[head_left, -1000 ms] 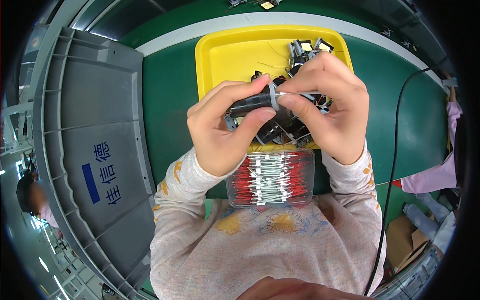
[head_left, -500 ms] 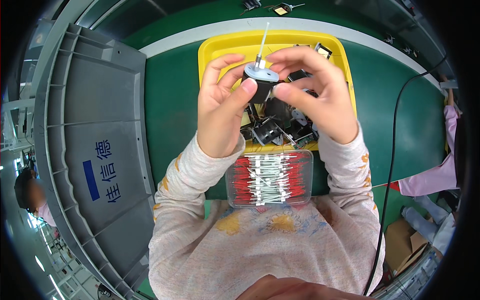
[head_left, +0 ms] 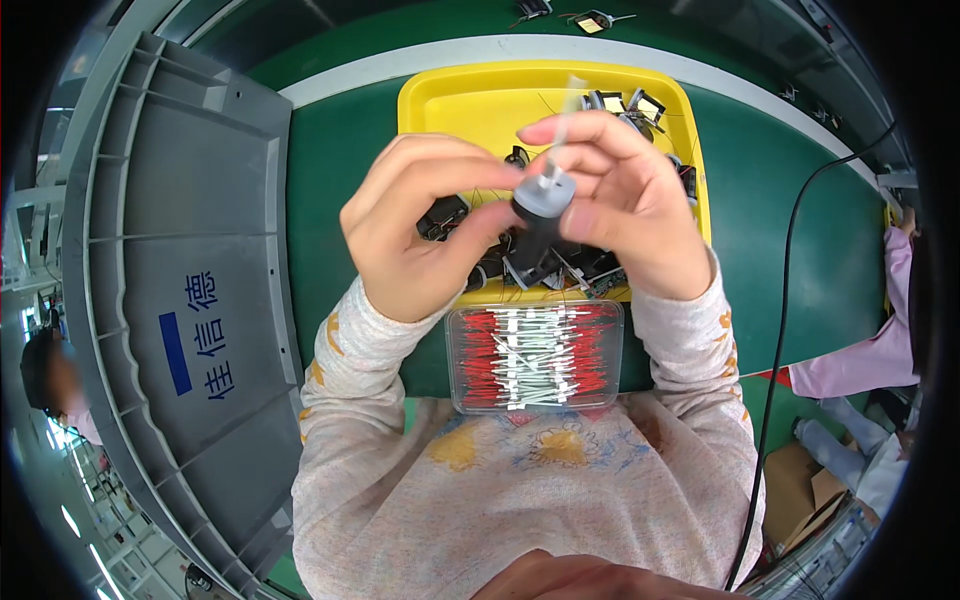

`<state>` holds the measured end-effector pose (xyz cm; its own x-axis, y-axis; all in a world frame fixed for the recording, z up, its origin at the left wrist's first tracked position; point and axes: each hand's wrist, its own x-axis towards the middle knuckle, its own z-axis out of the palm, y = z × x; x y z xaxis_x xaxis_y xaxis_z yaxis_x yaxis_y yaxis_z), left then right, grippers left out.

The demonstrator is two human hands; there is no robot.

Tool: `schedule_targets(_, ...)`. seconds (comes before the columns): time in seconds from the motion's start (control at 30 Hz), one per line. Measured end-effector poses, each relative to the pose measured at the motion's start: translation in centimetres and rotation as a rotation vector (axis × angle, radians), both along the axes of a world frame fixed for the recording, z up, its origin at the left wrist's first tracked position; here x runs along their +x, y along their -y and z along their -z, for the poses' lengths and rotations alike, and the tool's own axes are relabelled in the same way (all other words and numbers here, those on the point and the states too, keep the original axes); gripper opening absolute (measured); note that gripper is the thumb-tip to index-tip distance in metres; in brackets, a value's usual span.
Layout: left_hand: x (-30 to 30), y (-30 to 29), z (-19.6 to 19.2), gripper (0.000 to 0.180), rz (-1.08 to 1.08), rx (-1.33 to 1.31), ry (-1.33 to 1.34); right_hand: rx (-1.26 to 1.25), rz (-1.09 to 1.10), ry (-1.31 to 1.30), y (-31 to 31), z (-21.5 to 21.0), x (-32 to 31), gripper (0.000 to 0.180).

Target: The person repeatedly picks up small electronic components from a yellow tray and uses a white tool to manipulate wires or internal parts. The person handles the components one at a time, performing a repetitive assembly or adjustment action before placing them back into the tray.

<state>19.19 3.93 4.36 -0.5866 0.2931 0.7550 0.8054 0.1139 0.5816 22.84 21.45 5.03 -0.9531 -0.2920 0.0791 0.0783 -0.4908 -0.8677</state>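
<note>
A small black device [head_left: 537, 232] with a pale grey oval cap and a white wire standing up from it is between my hands, smeared by motion. My right hand [head_left: 640, 205] grips it, thumb on its right side and fingers curled behind. From the left, my left hand [head_left: 415, 220] pinches its edge with thumb and fingertips. Below it a yellow tray [head_left: 440, 90] holds several similar black parts with thin wires, partly hidden by my hands. Nearer to me, a clear plastic box [head_left: 460, 400] is full of white wires with red ends [head_left: 535, 355].
A large grey crate [head_left: 200, 210] stands on its side at the left of the green table [head_left: 750, 250]. A black cable [head_left: 790, 250] runs down the right side. More small parts [head_left: 592, 21] lie beyond the far ledge. Other people are at the left and right edges.
The device has moved right and slightly down, and its top tilts to the right. My left hand has shifted left with its fingers straighter, uncovering more of the tray.
</note>
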Motion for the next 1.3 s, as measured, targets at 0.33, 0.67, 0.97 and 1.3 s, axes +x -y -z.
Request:
schedule_targets(0.33, 0.7, 0.1, 0.0, 0.025, 0.013, 0.124, 0.007, -0.121, -0.016, 0.122, 1.1, 0.0, 0.6, 0.049)
schedule_targets(0.67, 0.5, 0.4, 0.3, 0.020, -0.035, -0.013, 0.054, -0.103, 0.035, 0.053, 2.3, 0.0, 1.2, 0.055)
schedule_targets(0.97, 0.4, -0.4, 0.8, 0.048, 0.530, 0.484, 0.988, -0.114, 0.049, 0.044, 1.3, 0.9, 0.4, 0.041)
schedule_targets(1.3, 1.2, -0.8, 1.0, 0.038, 0.667, 0.502, 1.174, -0.102, 0.153, 0.056, 1.5, 0.8, 0.6, 0.038)
